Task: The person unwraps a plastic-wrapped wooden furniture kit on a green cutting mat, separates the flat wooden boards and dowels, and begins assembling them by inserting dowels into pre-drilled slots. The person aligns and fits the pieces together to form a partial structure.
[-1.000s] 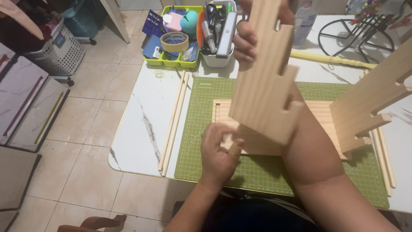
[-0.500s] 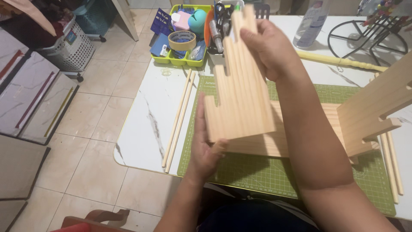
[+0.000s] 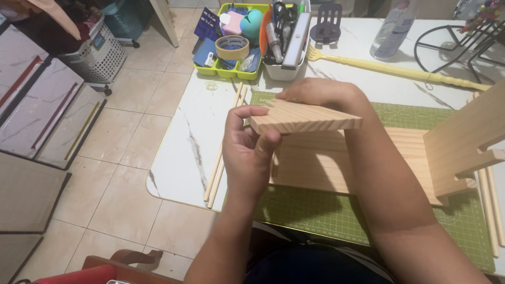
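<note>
Two bare hands on one pale wooden board (image 3: 305,117), held flat and edge-on to the camera above the green cutting mat (image 3: 315,210); long axis runs left to right across the mat. Left hand (image 3: 247,150) closed on the board's near left end, thumb over the top face, fingers curled beneath. Right hand (image 3: 321,93) laid over the far edge, fingers wrapped on the side away from the camera; its hold looks closed, though the fingertips are hidden. Board lies between the two hands, the left being the nearer to the camera. Directly below it, on the mat, a slatted wooden base panel (image 3: 336,163); at the mat's right side, an upright notched wooden piece (image 3: 468,142). Left of the mat, thin wooden dowels (image 3: 223,147) on the white marble table (image 3: 184,142). Beyond the mat, a yellow-green tray (image 3: 231,47) with a tape roll (image 3: 232,47), a white caddy of tools (image 3: 286,37), and a long yellow fork-ended stick (image 3: 389,68). Change since half a second earlier: board then stood upright, face to the camera with right hand at its top; now tipped down to horizontal
</note>
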